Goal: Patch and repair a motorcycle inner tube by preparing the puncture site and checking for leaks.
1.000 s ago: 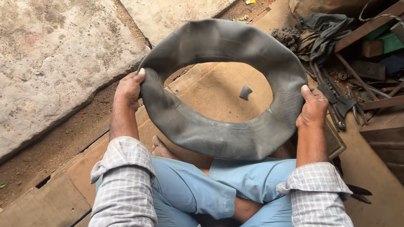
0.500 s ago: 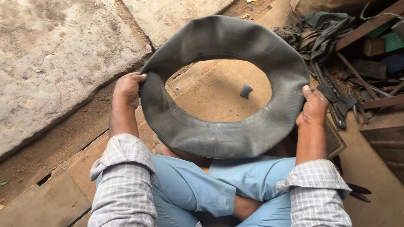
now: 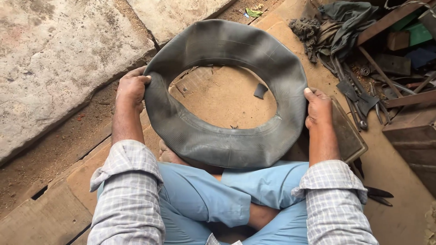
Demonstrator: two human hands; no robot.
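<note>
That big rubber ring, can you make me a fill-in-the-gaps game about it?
1. The person grips the black rubber inner tube with ____ hands.
2. The left hand holds the tube's ____ side.
3. A heap of metal tools lies on the ____ side of the picture.
4. The person's trousers are light ____.

Missing words: both; left; right; blue

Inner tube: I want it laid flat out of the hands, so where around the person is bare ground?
Bare patches: the stone slab beyond the left hand, and cardboard inside the inner tube. Right of the right hand, the tools and rags crowd it.
</note>
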